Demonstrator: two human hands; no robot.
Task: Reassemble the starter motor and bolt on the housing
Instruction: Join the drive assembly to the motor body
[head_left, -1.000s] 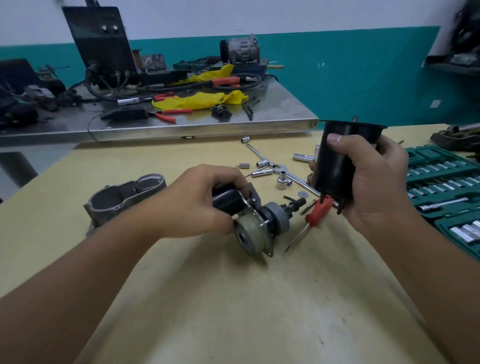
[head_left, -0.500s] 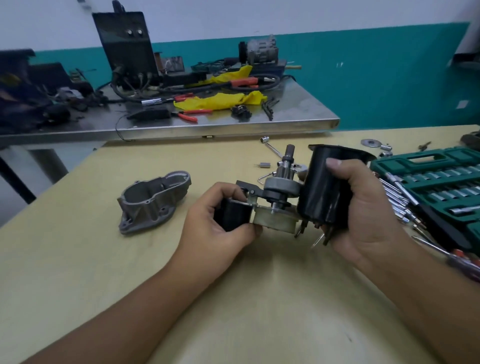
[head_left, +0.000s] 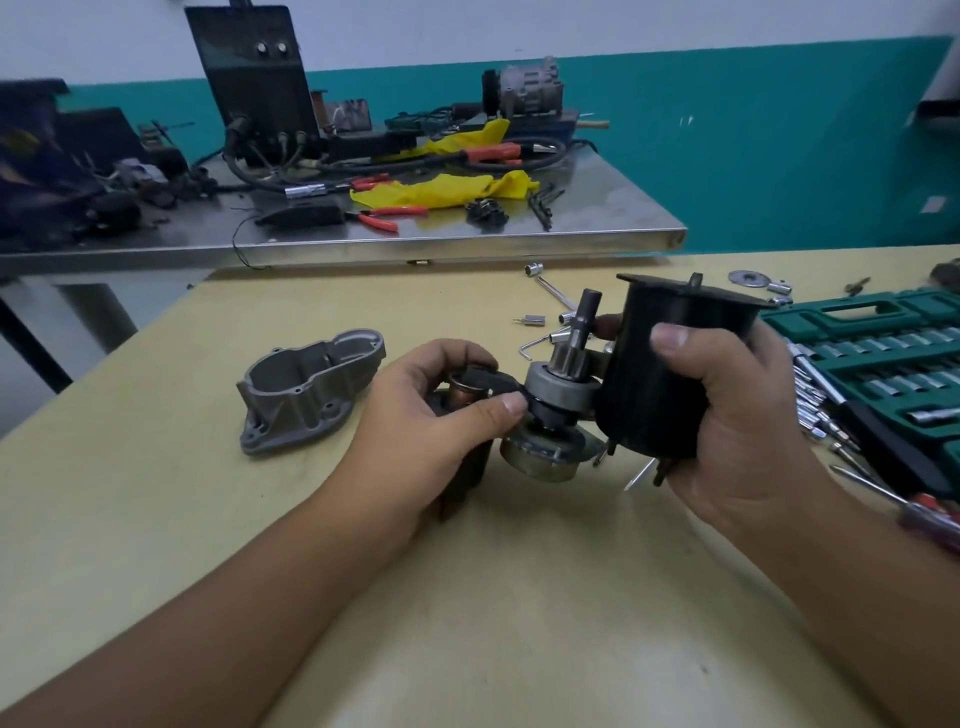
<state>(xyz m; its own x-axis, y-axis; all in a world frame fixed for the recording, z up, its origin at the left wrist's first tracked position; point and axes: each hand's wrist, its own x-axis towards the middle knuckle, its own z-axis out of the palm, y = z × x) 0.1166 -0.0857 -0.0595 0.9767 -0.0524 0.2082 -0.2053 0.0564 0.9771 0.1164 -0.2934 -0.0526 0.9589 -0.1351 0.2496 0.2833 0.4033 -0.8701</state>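
While left hand (head_left: 441, 410) pinches drive assembly (head_left: 558, 395), right hand (head_left: 727, 410) grips motor body (head_left: 660, 374) (upright).

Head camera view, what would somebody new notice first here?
Probably the two hands at centre over the yellow table: the right hand grips a black cylindrical casing, and the left hand holds the geared motor assembly, its shaft pointing up. Next, the grey cast housing lying apart to the left, and the green socket set open at the right edge.
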